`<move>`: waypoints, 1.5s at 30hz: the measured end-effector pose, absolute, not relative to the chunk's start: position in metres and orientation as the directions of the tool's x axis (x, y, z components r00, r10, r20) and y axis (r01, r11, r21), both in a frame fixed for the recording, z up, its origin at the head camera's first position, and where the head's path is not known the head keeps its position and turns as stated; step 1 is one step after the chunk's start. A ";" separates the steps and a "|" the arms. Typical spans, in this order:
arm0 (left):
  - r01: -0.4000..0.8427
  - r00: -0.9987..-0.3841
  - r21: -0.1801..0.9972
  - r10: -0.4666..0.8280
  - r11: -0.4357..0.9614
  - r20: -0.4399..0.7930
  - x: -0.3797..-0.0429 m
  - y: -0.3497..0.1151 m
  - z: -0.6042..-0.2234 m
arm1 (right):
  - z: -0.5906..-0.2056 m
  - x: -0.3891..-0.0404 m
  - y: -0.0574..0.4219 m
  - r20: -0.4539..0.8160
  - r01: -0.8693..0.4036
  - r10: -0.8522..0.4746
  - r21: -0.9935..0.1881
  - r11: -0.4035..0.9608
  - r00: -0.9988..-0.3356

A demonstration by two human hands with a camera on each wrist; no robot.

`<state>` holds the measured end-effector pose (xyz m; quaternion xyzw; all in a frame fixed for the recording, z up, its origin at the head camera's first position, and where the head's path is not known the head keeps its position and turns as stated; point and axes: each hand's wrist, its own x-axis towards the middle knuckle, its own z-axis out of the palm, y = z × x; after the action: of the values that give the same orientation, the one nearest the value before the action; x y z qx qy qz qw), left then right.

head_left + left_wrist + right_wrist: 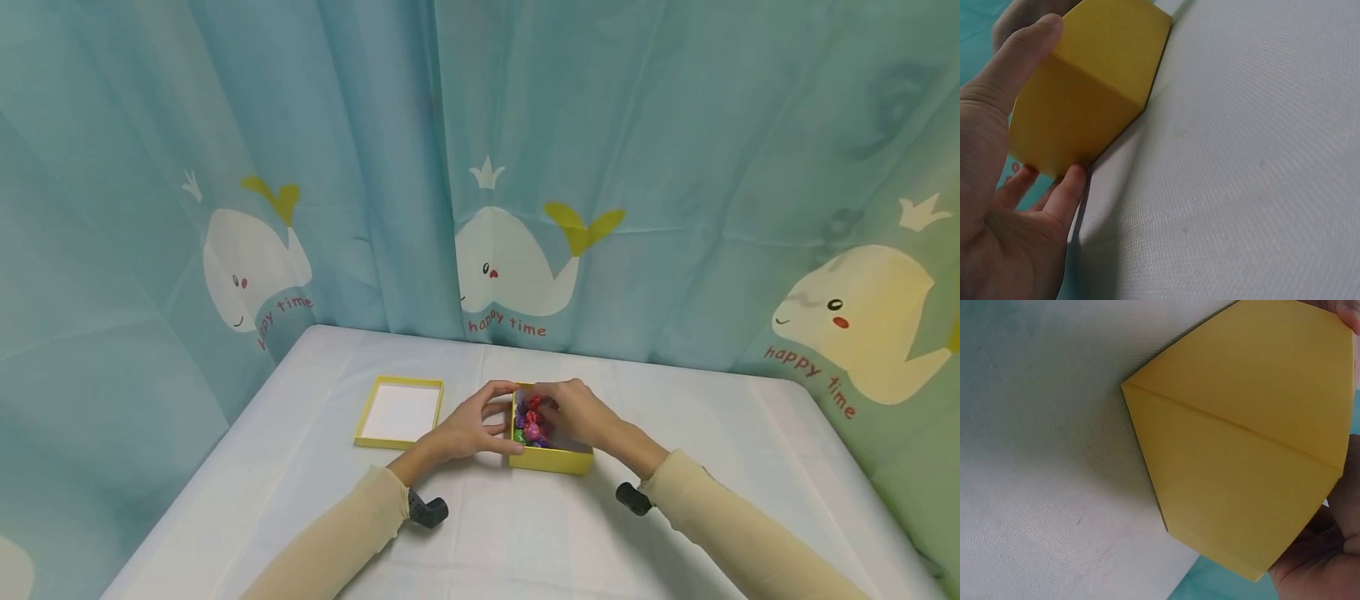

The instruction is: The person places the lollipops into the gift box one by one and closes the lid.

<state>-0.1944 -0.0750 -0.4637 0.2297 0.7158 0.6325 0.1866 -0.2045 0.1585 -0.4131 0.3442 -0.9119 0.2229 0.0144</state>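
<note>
A yellow open-topped box (551, 461) sits on the white table, with several shiny wrapped candies (533, 428) in red, pink, purple and green at its left side. My left hand (467, 427) holds the box at its left end. Its thumb (1035, 42) lies at the near top edge, and the other fingers (1067, 195) touch the left wall. My right hand (583, 413) reaches over the right side, with bent fingers down inside the box beside the candies. Those fingertips are partly hidden, and I cannot tell whether they pinch a candy.
A shallow yellow-rimmed lid (381, 443) lies left of the box, white inside facing up. The white tabletop (517, 533) extends in front and to both sides. Behind it hangs a blue-green curtain (390, 167) printed with whales. Each wrist carries a small black device (429, 510).
</note>
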 end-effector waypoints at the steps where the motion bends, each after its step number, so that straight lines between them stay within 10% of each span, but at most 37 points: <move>1: 0.095 -0.824 0.991 0.565 0.093 0.026 -0.195 -0.075 -0.464 | -0.413 -0.205 0.159 0.179 -0.635 -0.623 -0.398 0.662 -0.762; 45: 0.098 -0.815 0.987 0.579 0.124 0.008 -0.194 -0.075 -0.457 | -0.380 -0.207 0.181 0.181 -0.700 -0.705 -0.431 0.570 -0.686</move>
<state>-0.1936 -0.0752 -0.4575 0.2337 0.7241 0.6191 0.1944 -0.2071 0.1811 -0.3800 0.3965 -0.8859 0.2407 -0.0053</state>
